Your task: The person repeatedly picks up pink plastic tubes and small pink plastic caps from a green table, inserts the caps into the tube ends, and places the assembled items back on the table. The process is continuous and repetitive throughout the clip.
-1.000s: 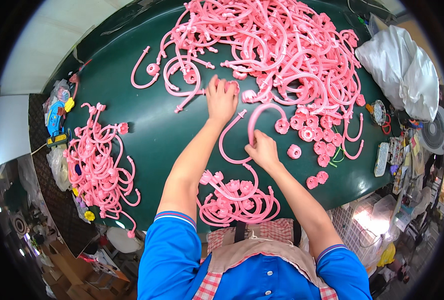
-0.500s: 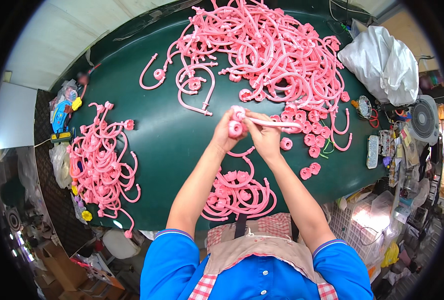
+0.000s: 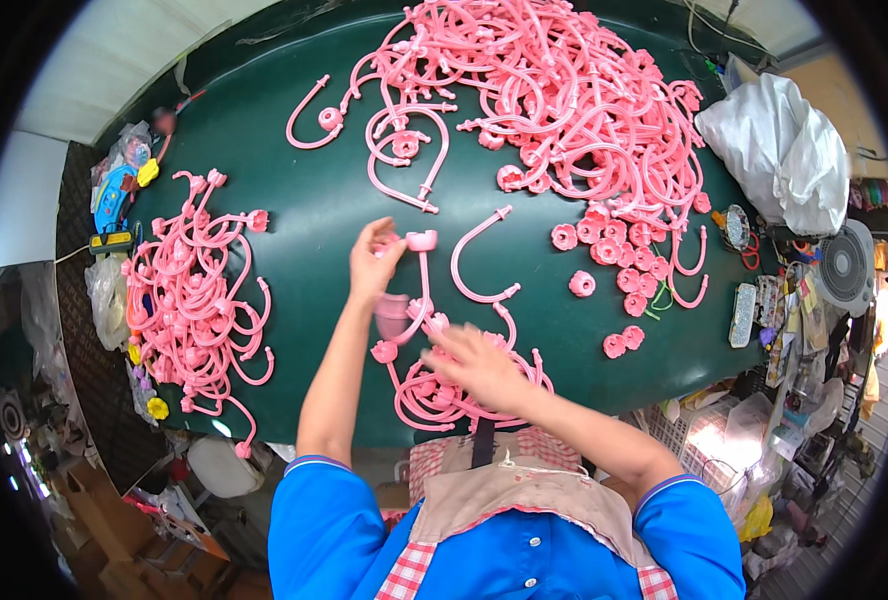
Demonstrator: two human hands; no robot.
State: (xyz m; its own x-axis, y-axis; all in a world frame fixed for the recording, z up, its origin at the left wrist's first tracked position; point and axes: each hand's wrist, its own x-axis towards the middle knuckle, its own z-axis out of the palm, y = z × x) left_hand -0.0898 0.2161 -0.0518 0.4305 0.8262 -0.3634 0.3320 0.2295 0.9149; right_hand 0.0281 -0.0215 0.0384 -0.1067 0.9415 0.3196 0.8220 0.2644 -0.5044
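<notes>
My left hand (image 3: pixel 374 260) is above the middle of the green table, its fingers closed on a small pink round piece that they mostly hide. Just right of it is a pink curved tube with a cup (image 3: pixel 422 241) on its upper end. Below that hand, a pink cup (image 3: pixel 392 316) is smeared by motion. My right hand (image 3: pixel 479 370), fingers stretched apart and slightly blurred, is over the near pile of pink curved tubes (image 3: pixel 434 398); I cannot make out any contact. Beyond it lies a single C-shaped pink tube (image 3: pixel 461 270).
A large heap of pink tubes (image 3: pixel 574 110) covers the far side, with loose pink flower-shaped cups (image 3: pixel 626 255) in front of it. Another tube pile (image 3: pixel 199 290) lies at the left. A white bag (image 3: pixel 776 150) and a grey fan (image 3: pixel 848 252) stand at the right.
My hands, together at the middle before, have parted. The left went left; the right came down toward the near pile. The tube they held is out of the right hand. A C-shaped tube now shows mid-table.
</notes>
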